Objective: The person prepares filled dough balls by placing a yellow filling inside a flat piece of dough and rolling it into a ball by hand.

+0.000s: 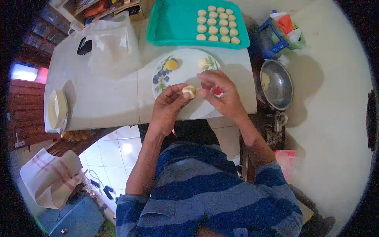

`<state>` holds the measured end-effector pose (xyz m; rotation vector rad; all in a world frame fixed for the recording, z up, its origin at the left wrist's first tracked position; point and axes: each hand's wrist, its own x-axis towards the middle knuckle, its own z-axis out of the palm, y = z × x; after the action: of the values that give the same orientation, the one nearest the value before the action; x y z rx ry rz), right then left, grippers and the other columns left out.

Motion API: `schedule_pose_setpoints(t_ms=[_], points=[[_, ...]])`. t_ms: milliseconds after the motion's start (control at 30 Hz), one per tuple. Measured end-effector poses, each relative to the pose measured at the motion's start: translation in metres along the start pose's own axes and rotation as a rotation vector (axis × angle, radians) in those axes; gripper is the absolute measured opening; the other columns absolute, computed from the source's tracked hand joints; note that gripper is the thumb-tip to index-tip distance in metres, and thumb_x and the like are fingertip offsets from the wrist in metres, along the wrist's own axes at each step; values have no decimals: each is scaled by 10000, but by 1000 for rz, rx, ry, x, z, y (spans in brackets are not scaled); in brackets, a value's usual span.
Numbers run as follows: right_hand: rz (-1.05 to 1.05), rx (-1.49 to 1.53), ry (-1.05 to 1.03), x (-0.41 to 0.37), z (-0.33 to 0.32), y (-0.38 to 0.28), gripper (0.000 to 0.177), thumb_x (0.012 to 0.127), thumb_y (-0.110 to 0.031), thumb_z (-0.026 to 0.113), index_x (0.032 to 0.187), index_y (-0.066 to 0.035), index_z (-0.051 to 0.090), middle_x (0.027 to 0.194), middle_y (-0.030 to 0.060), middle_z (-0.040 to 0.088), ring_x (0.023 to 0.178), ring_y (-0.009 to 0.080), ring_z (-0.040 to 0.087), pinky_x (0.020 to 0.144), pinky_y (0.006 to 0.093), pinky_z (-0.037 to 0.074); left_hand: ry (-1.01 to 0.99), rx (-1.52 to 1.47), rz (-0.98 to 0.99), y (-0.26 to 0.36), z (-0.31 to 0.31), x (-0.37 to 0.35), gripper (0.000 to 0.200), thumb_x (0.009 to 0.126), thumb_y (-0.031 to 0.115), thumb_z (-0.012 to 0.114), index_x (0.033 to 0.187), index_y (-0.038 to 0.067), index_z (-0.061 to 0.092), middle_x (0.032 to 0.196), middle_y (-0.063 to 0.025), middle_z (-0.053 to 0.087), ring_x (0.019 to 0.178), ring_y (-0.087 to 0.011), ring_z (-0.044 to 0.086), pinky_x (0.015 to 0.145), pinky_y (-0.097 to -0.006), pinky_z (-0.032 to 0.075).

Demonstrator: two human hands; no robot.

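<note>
My left hand (169, 103) pinches a small pale dough ball (189, 92) between thumb and fingers; a yellowish filling shows at its side. My right hand (223, 91) is just to the right, fingers curved and apart, its thumb close to the dough. Both are above a white plate (185, 57) with a leaf and flower pattern. On the plate sit a yellow ball (171, 64) at the left and a pale lump of dough (204, 63) at the right. Something red (216, 91) shows partly behind my right hand; its kind is hidden.
A turquoise tray (173, 25) with several round dough pieces (212, 30) stands behind the plate. Plastic bags (114, 43) lie at the left, near a round pale container (57, 110). A metal bowl (276, 85) and a blue-green basket (282, 33) are beyond the table's right edge.
</note>
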<state>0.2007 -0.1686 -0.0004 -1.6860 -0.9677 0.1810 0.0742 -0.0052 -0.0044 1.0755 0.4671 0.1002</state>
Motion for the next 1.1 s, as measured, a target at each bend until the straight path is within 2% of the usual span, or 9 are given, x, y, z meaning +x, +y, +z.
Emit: schedule_pose_setpoints(t_ms=[67,133,200,300,533,633,933,1000,1100], points=[[157,162,76,5,-10,6,224,871,-131,769,1084,-67,745,1097,120,693,1056,270,663,947,397,518,-21,100,55,-5,-1,7,347,958,85,699,1276,-16,605,1135,-94,704,1059,-184,667,954,-313,529],[20,-164,164,9,-22,28,203,857,-100,757,1049,-38,733,1101,127,682,1038,280,667,916,383,533,-35,201,101,-8,-1,11,334,939,74,712,1249,-10,620,1122,-99,714,1055,-196,673,962,-318,523],[24,-209,180,12,-29,41,198,847,-90,750,1035,-34,727,1093,124,679,1030,293,663,922,392,528,39,774,201,-9,-1,14,355,881,89,760,1210,15,649,1155,-138,712,1086,-268,674,990,-367,509],[-1,-382,165,21,-32,55,190,827,-83,741,1010,-33,724,1084,122,667,1030,319,645,937,413,512,76,1017,394,-10,-6,12,372,835,102,786,1182,34,672,1203,-175,690,1155,-351,638,1024,-422,482],[-80,-643,146,37,-18,68,184,798,-106,752,973,-53,728,1131,121,638,1067,349,588,945,474,471,128,925,528,4,-13,22,371,825,107,784,1175,39,678,1265,-190,662,1197,-380,600,1050,-457,453],[-91,-684,127,38,-15,66,211,821,-103,755,1017,-28,732,1127,117,658,1060,332,607,950,438,474,119,1010,646,12,-10,34,371,828,115,779,1177,39,677,1265,-195,661,1178,-386,605,1062,-464,441],[-74,-595,142,36,-17,71,256,777,-25,720,1030,-30,678,1220,143,626,1122,378,555,1008,476,440,79,1232,844,6,30,91,318,781,83,755,1094,43,712,1279,-160,632,1208,-394,561,1045,-485,457],[-59,-560,149,33,-17,75,246,789,-21,714,1031,-22,673,1234,149,622,1142,382,549,1027,476,433,82,1359,988,-1,33,105,298,751,86,736,1047,54,736,1305,-142,627,1230,-389,554,1040,-484,462],[-25,-487,162,31,-17,75,220,815,-25,707,1031,-10,666,1251,158,617,1177,384,537,1056,475,419,16,1351,955,-7,34,118,247,735,103,723,977,71,762,1331,-118,620,1258,-376,542,1046,-491,458]])
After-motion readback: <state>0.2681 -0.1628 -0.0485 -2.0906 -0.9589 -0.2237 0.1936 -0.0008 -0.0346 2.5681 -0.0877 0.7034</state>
